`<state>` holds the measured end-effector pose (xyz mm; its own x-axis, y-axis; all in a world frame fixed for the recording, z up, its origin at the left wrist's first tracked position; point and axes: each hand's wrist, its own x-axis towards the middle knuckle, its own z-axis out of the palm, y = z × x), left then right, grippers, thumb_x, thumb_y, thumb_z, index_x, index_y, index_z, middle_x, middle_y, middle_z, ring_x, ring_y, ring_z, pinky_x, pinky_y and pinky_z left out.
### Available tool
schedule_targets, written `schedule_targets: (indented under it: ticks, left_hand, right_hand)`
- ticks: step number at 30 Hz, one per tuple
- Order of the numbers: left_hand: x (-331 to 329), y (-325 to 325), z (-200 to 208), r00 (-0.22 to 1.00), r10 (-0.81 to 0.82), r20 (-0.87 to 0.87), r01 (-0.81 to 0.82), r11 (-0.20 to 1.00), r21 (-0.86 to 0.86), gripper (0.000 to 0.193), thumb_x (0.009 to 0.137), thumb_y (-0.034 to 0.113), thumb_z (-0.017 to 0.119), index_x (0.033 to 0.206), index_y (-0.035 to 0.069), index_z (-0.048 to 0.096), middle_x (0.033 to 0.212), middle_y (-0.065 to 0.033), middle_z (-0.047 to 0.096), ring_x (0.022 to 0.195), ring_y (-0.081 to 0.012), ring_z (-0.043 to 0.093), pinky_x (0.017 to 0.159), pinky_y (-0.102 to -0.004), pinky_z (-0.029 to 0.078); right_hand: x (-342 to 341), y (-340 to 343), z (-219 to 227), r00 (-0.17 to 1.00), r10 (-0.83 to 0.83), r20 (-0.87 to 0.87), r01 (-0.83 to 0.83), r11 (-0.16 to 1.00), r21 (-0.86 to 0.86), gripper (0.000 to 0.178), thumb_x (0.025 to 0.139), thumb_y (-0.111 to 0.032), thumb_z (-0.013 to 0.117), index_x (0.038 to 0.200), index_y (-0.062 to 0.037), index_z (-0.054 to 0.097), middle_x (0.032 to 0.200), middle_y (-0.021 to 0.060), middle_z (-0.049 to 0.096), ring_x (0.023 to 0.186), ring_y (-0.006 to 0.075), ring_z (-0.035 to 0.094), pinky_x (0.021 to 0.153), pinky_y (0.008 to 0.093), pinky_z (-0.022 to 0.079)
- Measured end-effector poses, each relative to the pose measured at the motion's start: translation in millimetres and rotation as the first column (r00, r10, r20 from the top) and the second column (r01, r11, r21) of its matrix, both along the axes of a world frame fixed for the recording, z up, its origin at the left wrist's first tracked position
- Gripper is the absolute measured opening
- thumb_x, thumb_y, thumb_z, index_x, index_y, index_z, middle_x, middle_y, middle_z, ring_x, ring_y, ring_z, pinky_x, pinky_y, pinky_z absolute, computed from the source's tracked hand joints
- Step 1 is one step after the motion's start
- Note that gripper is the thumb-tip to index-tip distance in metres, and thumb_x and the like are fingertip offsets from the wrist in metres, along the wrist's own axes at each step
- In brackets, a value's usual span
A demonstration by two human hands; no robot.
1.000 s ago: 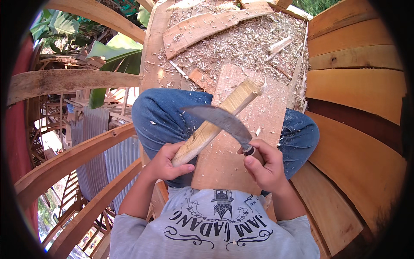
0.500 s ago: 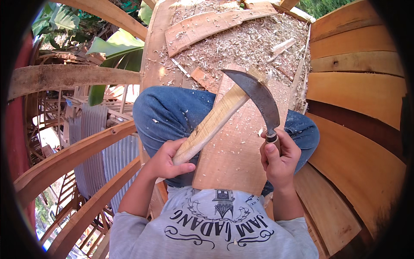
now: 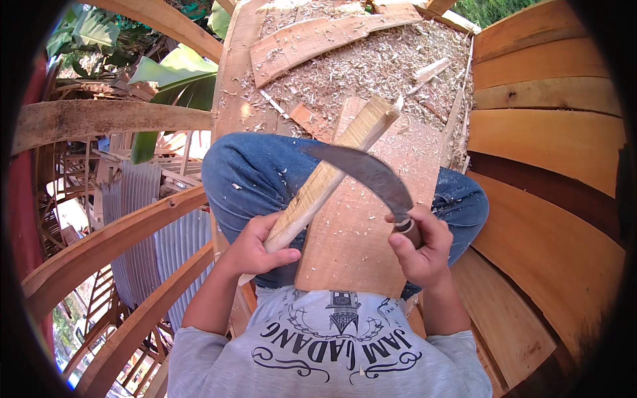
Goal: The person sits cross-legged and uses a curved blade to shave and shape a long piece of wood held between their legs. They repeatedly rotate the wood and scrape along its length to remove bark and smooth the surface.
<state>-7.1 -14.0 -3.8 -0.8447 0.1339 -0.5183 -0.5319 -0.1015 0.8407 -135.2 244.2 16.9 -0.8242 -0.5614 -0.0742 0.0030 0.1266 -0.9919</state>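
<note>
My left hand (image 3: 262, 247) is closed around the near end of a pale wooden stick (image 3: 318, 187), which slants up and away to the right. In my right hand (image 3: 423, 249) is the short handle of a sickle (image 3: 375, 174). Its dark curved blade crosses over the middle of the stick, tip toward the left; whether it touches the wood I cannot tell. Beneath both lies a wide plank (image 3: 358, 242), running from my lap toward the shavings, with small chips on it. The stick's far end shows a cut face and a loose curl of wood.
Wood shavings (image 3: 371, 63) cover the far floor around a curved board offcut (image 3: 318, 45). Wooden slats form a wall (image 3: 547, 142) on the right. On the left is an open rail (image 3: 119, 242), with corrugated sheets and leaves beyond. My jeans-clad knees (image 3: 255, 166) flank the plank.
The sickle has come down and nearer along the stick, its blade moving from the far end to the middle. My right hand has turned slightly. The left hand has hardly moved.
</note>
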Motion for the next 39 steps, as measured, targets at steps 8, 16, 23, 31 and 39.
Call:
schedule_targets:
  ticks: [8,16,23,31,39]
  left_hand:
    - [-2,1,2,0.992,-0.087,-0.090,0.073,0.987,-0.146,0.061,0.073,0.020,0.075,0.123,-0.006,0.051,0.094,-0.0072,0.064,0.084,-0.0099,0.057,0.076,-0.0249,0.045]
    - [-3,4,2,0.997,-0.044,-0.063,0.037,0.993,-0.111,0.060,0.073,0.021,0.075,0.122,-0.006,0.052,0.086,-0.0040,0.062,0.076,-0.0083,0.053,0.070,-0.0230,0.043]
    - [-1,6,4,0.999,0.007,-0.042,-0.011,0.994,-0.108,0.056,0.073,0.020,0.075,0.118,-0.006,0.053,0.086,-0.0040,0.061,0.076,-0.0086,0.053,0.070,-0.0232,0.043]
    - [3,5,0,1.000,-0.006,-0.020,0.003,0.989,-0.145,0.057,0.073,0.020,0.075,0.119,-0.006,0.053,0.086,-0.0043,0.062,0.076,-0.0077,0.053,0.069,-0.0232,0.043]
    - [5,6,-4,1.000,-0.012,0.006,0.013,0.982,-0.191,0.056,0.074,0.019,0.075,0.119,-0.006,0.054,0.086,-0.0047,0.061,0.077,-0.0081,0.053,0.071,-0.0238,0.044]
  right_hand:
    - [5,-8,-3,0.938,-0.181,0.295,0.210,0.975,-0.069,0.023,0.087,-0.010,0.063,0.104,0.0044,0.059,0.069,-0.0019,0.056,0.058,0.0038,0.047,0.053,0.0201,0.037]
    - [-6,0,6,0.930,-0.125,0.347,0.139,0.990,-0.013,0.019,0.089,-0.012,0.061,0.101,0.0027,0.060,0.065,-0.0028,0.053,0.053,0.0012,0.045,0.050,0.0174,0.035]
    - [-11,7,4,0.947,-0.140,0.289,0.143,0.990,0.011,0.022,0.089,-0.013,0.062,0.104,0.0035,0.059,0.071,-0.0013,0.058,0.060,0.0021,0.049,0.053,0.0178,0.038]
    - [-16,12,3,0.953,-0.100,0.286,0.099,0.995,0.018,0.020,0.086,-0.011,0.064,0.102,0.0009,0.060,0.072,-0.0026,0.057,0.065,0.0001,0.049,0.057,0.0173,0.039]
    - [2,3,0,0.943,0.127,0.306,-0.142,0.989,0.028,0.023,0.086,-0.012,0.064,0.106,0.0009,0.059,0.078,0.0004,0.061,0.071,0.0062,0.054,0.062,0.0219,0.043]
